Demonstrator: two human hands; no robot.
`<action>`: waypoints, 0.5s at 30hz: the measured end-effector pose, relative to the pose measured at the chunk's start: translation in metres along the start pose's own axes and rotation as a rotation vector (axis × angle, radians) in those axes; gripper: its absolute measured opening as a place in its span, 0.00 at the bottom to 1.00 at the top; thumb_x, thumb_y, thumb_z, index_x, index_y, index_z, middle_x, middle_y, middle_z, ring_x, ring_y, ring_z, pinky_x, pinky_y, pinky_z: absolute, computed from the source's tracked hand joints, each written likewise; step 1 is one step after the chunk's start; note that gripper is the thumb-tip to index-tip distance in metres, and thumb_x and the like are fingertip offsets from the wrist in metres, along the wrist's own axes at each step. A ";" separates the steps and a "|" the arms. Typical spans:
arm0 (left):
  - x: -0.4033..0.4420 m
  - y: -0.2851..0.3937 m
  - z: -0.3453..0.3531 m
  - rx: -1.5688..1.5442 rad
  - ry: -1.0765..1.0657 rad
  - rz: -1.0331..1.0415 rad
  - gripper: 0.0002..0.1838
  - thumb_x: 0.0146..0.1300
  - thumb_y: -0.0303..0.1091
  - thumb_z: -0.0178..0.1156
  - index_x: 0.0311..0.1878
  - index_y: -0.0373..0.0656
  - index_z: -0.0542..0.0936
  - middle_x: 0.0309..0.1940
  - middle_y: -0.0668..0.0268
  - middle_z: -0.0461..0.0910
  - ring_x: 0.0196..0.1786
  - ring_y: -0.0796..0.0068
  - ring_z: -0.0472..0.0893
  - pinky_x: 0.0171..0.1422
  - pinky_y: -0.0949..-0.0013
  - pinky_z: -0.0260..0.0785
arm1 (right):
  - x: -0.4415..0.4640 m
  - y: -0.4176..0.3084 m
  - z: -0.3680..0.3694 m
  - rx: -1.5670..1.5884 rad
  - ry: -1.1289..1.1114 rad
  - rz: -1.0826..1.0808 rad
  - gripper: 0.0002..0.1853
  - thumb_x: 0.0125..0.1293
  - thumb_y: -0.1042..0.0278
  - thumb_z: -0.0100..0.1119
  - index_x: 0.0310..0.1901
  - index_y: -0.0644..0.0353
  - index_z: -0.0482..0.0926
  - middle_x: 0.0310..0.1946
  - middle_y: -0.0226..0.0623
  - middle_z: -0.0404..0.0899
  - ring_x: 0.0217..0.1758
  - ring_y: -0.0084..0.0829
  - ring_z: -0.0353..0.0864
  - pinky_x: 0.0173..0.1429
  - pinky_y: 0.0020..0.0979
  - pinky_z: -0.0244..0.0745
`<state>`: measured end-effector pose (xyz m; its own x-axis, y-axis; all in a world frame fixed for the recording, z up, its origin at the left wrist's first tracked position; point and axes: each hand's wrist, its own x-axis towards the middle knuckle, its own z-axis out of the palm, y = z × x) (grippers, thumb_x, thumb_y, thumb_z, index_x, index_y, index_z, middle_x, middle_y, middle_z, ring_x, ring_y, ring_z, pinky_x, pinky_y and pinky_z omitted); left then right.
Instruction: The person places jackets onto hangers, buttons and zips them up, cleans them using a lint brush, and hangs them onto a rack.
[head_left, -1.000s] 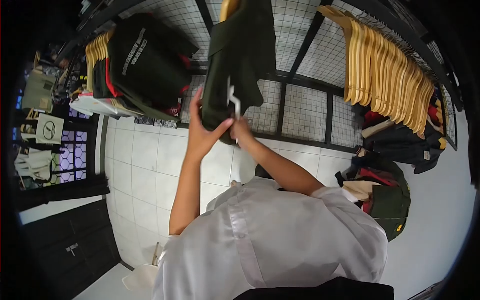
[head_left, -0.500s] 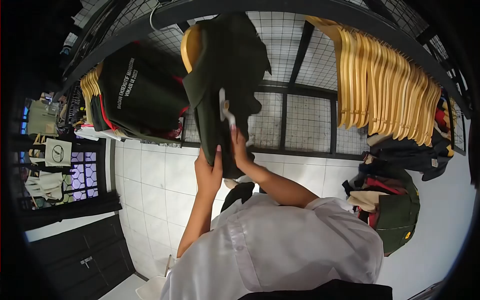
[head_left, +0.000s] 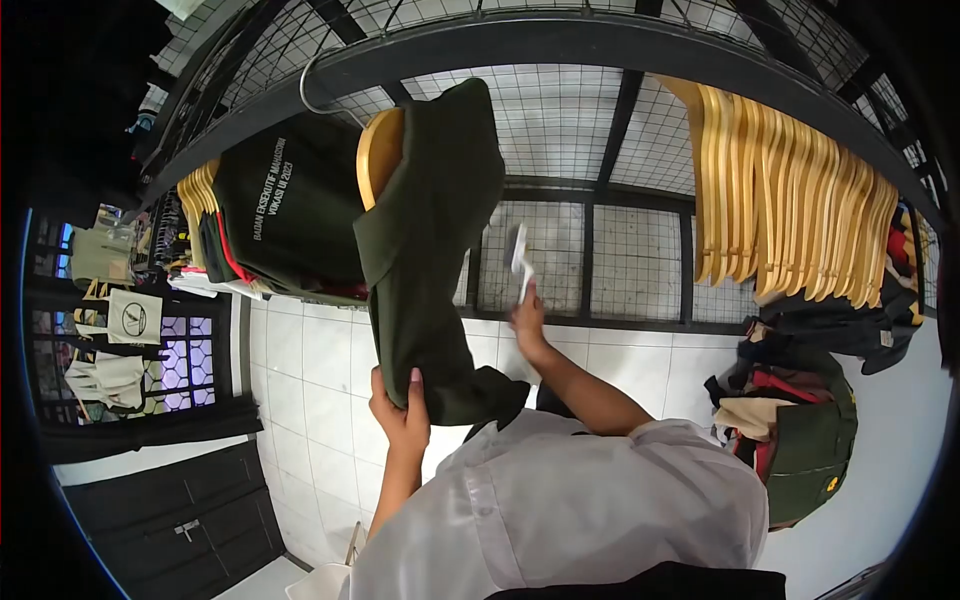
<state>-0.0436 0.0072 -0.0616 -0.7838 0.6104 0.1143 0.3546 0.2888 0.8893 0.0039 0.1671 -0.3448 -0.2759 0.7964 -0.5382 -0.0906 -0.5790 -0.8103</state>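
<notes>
A dark green garment [head_left: 425, 260] hangs on a wooden hanger [head_left: 380, 158], whose metal hook loops over the black rack bar. My left hand [head_left: 402, 408] grips the garment's lower part, thumb on the front of the cloth. To the right of the garment, apart from it, my right hand [head_left: 528, 318] is closed round the handle of a white brush-like tool [head_left: 520, 255]. The tool's head points up, and its far side is hidden.
Wooden hangers [head_left: 790, 200] hang in a row at the right, above piled clothes [head_left: 800, 420]. Printed dark garments [head_left: 275, 215] hang at the left. The black rack bar [head_left: 560, 42] crosses overhead. A dark door [head_left: 180, 520] stands at the lower left.
The tool in my right hand has moved away from the garment to the right. My left hand has gone lower with the cloth, and the view has tilted, showing more of the bar.
</notes>
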 end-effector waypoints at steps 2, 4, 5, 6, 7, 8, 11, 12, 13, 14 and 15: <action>-0.003 0.005 0.002 -0.023 -0.024 -0.007 0.10 0.65 0.27 0.54 0.47 0.33 0.71 0.35 0.63 0.76 0.40 0.77 0.71 0.48 0.75 0.63 | -0.042 -0.086 0.047 0.433 -0.106 0.225 0.35 0.69 0.32 0.35 0.24 0.62 0.67 0.11 0.34 0.61 0.15 0.33 0.65 0.22 0.38 0.60; -0.003 0.009 0.007 -0.037 -0.008 0.032 0.08 0.64 0.26 0.55 0.43 0.34 0.70 0.30 0.65 0.74 0.35 0.79 0.70 0.41 0.76 0.63 | -0.073 -0.112 0.078 0.196 -0.163 0.005 0.35 0.70 0.33 0.34 0.23 0.61 0.68 0.12 0.34 0.62 0.17 0.33 0.67 0.24 0.37 0.61; -0.002 0.011 0.010 -0.042 0.017 0.058 0.06 0.63 0.24 0.56 0.38 0.35 0.69 0.24 0.66 0.73 0.30 0.82 0.69 0.34 0.76 0.62 | -0.084 -0.105 0.087 -0.097 -0.147 -0.207 0.35 0.71 0.35 0.33 0.24 0.62 0.69 0.13 0.35 0.64 0.18 0.33 0.69 0.25 0.36 0.62; -0.001 0.013 0.011 -0.052 0.019 0.062 0.06 0.63 0.24 0.56 0.39 0.34 0.69 0.24 0.67 0.74 0.30 0.82 0.69 0.34 0.76 0.63 | -0.079 -0.077 0.092 -0.155 -0.172 -0.307 0.35 0.73 0.38 0.30 0.30 0.65 0.75 0.15 0.41 0.69 0.22 0.38 0.74 0.29 0.36 0.67; 0.000 0.014 0.012 -0.065 0.026 0.068 0.06 0.63 0.23 0.56 0.39 0.34 0.69 0.24 0.67 0.74 0.30 0.82 0.69 0.34 0.76 0.63 | -0.082 -0.062 0.088 -0.234 -0.215 -0.320 0.34 0.74 0.41 0.29 0.34 0.66 0.76 0.19 0.45 0.73 0.25 0.42 0.76 0.33 0.38 0.69; 0.000 0.013 0.011 -0.063 0.026 0.072 0.06 0.63 0.23 0.56 0.39 0.34 0.69 0.24 0.67 0.74 0.30 0.82 0.69 0.34 0.76 0.63 | -0.086 -0.045 0.080 -0.315 -0.261 -0.334 0.34 0.75 0.43 0.28 0.38 0.67 0.78 0.23 0.50 0.77 0.29 0.46 0.78 0.36 0.41 0.70; -0.002 0.008 0.008 -0.071 -0.040 -0.002 0.13 0.65 0.27 0.55 0.50 0.33 0.71 0.41 0.62 0.75 0.43 0.76 0.71 0.52 0.73 0.62 | -0.060 0.064 0.039 -0.811 -0.422 -0.207 0.34 0.74 0.42 0.29 0.41 0.67 0.79 0.35 0.56 0.80 0.37 0.55 0.80 0.44 0.49 0.71; -0.002 0.009 0.007 -0.069 -0.041 -0.002 0.13 0.65 0.27 0.55 0.50 0.33 0.71 0.41 0.62 0.75 0.43 0.76 0.71 0.52 0.73 0.62 | -0.056 0.072 0.016 -0.916 -0.547 -0.016 0.34 0.73 0.42 0.31 0.40 0.66 0.80 0.37 0.57 0.80 0.40 0.57 0.80 0.46 0.51 0.70; -0.001 0.009 0.006 -0.035 -0.015 0.038 0.11 0.64 0.27 0.56 0.47 0.33 0.71 0.35 0.62 0.75 0.39 0.77 0.71 0.46 0.74 0.63 | -0.043 0.107 -0.005 -0.946 -0.522 -0.123 0.34 0.73 0.41 0.31 0.39 0.66 0.80 0.36 0.57 0.80 0.39 0.57 0.79 0.46 0.52 0.70; 0.000 0.010 0.006 -0.003 0.011 0.079 0.10 0.64 0.27 0.56 0.44 0.33 0.71 0.30 0.63 0.75 0.34 0.79 0.70 0.41 0.75 0.63 | -0.036 0.118 -0.017 -0.975 -0.494 -0.229 0.35 0.72 0.40 0.32 0.37 0.66 0.81 0.36 0.56 0.81 0.38 0.57 0.79 0.45 0.52 0.70; 0.000 0.011 0.006 0.028 0.038 0.121 0.08 0.63 0.27 0.57 0.41 0.33 0.71 0.24 0.64 0.75 0.30 0.81 0.70 0.35 0.75 0.63 | -0.025 0.128 -0.024 -0.975 -0.492 -0.228 0.35 0.72 0.40 0.32 0.37 0.66 0.81 0.36 0.56 0.81 0.38 0.57 0.79 0.45 0.52 0.70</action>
<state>-0.0369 0.0151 -0.0542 -0.7529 0.6140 0.2369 0.4611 0.2353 0.8556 0.0224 0.0775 -0.4409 -0.7171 0.5855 -0.3782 0.5430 0.1291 -0.8297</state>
